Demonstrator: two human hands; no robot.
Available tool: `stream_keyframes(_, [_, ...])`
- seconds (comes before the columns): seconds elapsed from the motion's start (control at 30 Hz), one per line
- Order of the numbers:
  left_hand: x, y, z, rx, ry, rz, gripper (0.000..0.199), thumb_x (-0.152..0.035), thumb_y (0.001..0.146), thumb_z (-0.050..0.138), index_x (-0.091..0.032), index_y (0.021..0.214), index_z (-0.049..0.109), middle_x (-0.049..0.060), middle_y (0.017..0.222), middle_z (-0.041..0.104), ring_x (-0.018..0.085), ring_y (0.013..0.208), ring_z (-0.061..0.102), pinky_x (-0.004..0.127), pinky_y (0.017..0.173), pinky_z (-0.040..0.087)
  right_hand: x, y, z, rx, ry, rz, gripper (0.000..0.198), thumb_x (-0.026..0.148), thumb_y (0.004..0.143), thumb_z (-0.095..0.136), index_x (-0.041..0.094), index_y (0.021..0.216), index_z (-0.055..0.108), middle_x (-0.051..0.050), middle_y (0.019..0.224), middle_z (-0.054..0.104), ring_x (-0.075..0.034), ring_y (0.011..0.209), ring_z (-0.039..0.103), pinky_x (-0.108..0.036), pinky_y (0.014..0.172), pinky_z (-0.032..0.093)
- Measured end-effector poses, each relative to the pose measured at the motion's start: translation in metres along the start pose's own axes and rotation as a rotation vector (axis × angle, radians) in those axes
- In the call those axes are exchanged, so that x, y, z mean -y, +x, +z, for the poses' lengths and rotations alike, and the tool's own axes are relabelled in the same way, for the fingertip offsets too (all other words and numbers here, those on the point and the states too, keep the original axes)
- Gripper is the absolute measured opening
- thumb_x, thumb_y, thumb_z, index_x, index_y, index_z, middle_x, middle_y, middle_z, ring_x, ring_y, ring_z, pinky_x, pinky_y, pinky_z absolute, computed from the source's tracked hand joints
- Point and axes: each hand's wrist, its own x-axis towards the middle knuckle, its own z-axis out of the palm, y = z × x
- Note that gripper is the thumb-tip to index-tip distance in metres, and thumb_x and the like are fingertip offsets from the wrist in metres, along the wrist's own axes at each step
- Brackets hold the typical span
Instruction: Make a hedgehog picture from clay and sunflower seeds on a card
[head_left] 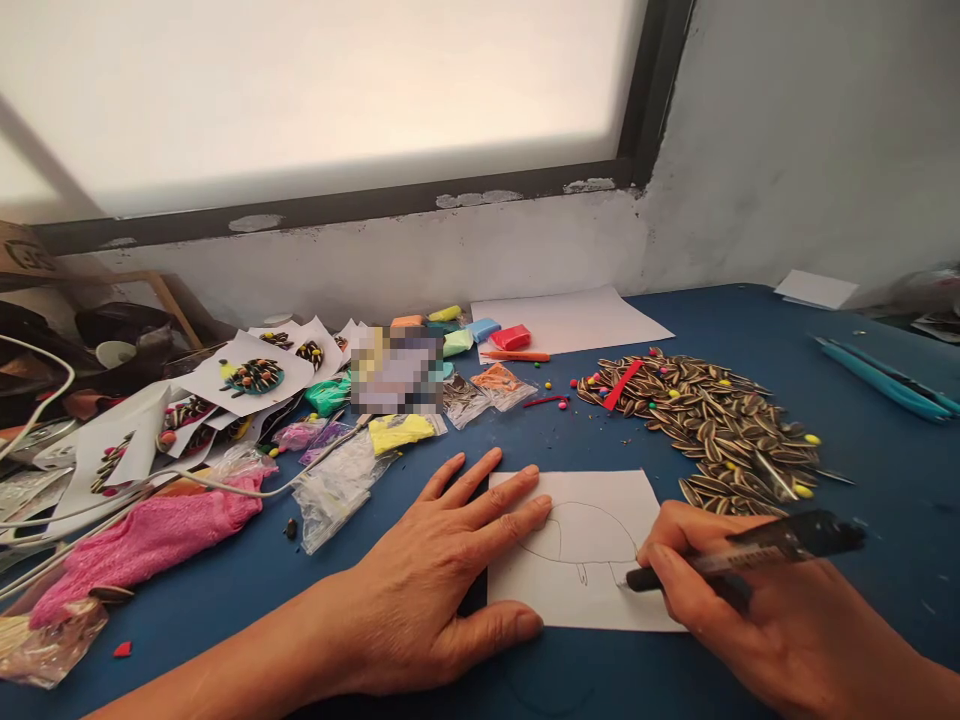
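A white sheet of paper (555,600) lies on the blue table, bearing a thin line drawing of a rounded body with short legs. My left hand (457,570) rests on the sheet's left side, fingers spread and lying flat. Between the fingers and thumb of my right hand (735,600) is a black pen (772,545). Its tip touches or hovers just over the paper beside a leg line at the lower right of the drawing; I cannot tell which. The fingers of my right hand cover the sheet's right edge.
Behind my right hand spreads a pile of striped sunflower seeds (720,420) with small coloured balls. Blue tweezers (885,375) lie at the right. Seed-decorated cards (251,370), clay packets (401,432), a pink cloth (157,535) and a white cable (300,480) crowd the left. A larger white sheet (592,320) lies by the wall.
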Motion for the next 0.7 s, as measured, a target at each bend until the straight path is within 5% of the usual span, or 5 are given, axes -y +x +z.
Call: stream_keyframes(0.7, [0.0015, 0.0, 0.0007, -0.006, 0.011, 0.01, 0.075, -0.062, 0.097, 0.053, -0.036, 0.161, 0.024, 0.0, 0.167, 0.021, 0.036, 0.156, 0.012, 0.063, 0.125, 0.006, -0.0003, -0.001, -0.0007, 0.016, -0.023, 0.006, 0.031, 0.017, 0.095, 0.044, 0.023, 0.065, 0.044, 0.007, 0.054, 0.048, -0.007, 0.044, 0.047, -0.019, 0.044, 0.037])
